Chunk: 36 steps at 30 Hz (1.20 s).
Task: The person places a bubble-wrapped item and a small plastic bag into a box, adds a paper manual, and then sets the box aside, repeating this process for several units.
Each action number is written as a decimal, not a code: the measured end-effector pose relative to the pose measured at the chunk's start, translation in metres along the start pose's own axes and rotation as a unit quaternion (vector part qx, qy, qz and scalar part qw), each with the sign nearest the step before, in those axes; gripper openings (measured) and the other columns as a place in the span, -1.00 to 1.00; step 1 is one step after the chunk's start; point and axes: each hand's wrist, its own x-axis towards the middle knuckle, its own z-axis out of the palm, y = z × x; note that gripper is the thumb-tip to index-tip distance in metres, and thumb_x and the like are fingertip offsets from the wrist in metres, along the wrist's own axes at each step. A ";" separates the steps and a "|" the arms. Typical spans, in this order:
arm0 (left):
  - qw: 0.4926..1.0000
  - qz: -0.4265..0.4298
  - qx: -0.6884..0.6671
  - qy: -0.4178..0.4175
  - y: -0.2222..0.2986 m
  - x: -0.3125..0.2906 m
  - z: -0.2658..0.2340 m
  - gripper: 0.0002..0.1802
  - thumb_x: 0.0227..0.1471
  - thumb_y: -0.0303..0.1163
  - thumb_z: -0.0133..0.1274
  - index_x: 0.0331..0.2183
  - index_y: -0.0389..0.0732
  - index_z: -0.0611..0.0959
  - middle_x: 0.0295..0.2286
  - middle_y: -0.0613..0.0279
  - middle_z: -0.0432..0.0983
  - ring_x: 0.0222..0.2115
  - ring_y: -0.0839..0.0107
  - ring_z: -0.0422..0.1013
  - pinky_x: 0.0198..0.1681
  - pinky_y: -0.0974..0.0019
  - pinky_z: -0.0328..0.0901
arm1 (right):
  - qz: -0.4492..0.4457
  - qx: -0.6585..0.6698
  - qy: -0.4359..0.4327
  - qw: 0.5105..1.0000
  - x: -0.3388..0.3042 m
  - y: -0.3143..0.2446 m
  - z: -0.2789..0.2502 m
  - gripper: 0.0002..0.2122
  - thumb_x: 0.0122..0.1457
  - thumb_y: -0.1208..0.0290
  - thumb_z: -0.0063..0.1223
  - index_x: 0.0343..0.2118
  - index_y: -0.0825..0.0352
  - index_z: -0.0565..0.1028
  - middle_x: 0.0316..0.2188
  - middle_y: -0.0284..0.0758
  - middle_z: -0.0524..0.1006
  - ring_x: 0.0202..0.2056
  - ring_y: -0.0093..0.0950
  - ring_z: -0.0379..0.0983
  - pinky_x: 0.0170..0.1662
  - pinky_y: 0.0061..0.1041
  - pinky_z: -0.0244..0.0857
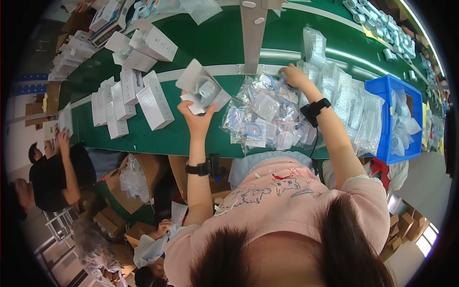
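Observation:
My left hand (197, 113) is wrapped around the lower part of an open white carton (217, 98), its flap standing up. Inside that carton sits a whitish item (206, 90) in clear wrapping. Over at the far right edge of a heap of small clear plastic bags (265, 106), my right hand (295, 76) has its fingers curled down. Whatever they pinch is hidden. The bags hold white pieces, some blue parts and printed papers. Bubble-wrap pouches (342, 91) lie in a row just right of this hand.
Several white cartons (155, 103) stand left on the green table (191, 138); open ones (153, 43) are farther back. A blue bin (382, 129) with wrapped items is at the right. A metal post (253, 38) rises at the back. Co-workers (62, 167) are at the left.

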 end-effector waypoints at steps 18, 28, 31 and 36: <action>0.951 -0.175 0.253 -0.022 0.066 0.045 -0.003 -0.81 -0.32 -0.51 0.20 -0.56 -0.37 0.53 -0.44 0.15 0.45 -0.54 0.47 0.33 -0.51 0.46 0.17 | -0.355 0.349 0.147 0.855 -0.016 -0.177 -0.128 -0.74 -0.13 0.54 0.14 -0.31 0.35 0.45 -0.37 -0.31 0.48 -0.37 -0.41 0.43 -0.30 -0.55 0.34; 0.969 -0.217 0.117 0.008 0.039 0.043 -0.019 -0.88 -0.23 -0.56 0.15 -0.59 -0.37 0.52 -0.49 0.30 0.43 -0.55 0.60 0.24 -0.47 0.54 0.15 | -0.326 0.306 0.177 0.877 0.014 -0.192 -0.041 -0.29 -0.32 0.42 0.31 -0.01 0.33 0.23 0.03 -0.20 0.20 0.05 -0.29 0.11 0.12 -0.41 -0.04; 0.966 -0.245 -0.080 -0.002 0.032 0.051 -0.026 -0.80 -0.15 -0.49 0.12 -0.39 -0.34 0.50 -0.45 0.27 0.45 -0.44 0.56 0.32 -0.33 0.55 0.20 | -0.245 0.447 0.099 0.854 0.024 -0.190 -0.017 -0.10 -0.40 0.41 0.36 0.10 0.35 0.06 0.07 -0.18 0.13 0.11 -0.31 0.04 0.16 -0.41 -0.12; 0.743 -0.135 0.647 0.106 -0.032 0.072 -0.102 -0.07 -0.33 -0.25 0.25 0.06 -0.14 0.12 0.02 -0.15 0.06 -0.01 -0.01 0.11 -0.02 0.08 0.10 | -0.180 0.609 0.036 0.772 0.064 -0.218 0.000 0.03 -0.43 0.46 0.37 0.15 0.36 -0.09 0.11 -0.20 0.05 0.12 -0.34 0.01 0.15 -0.43 -0.10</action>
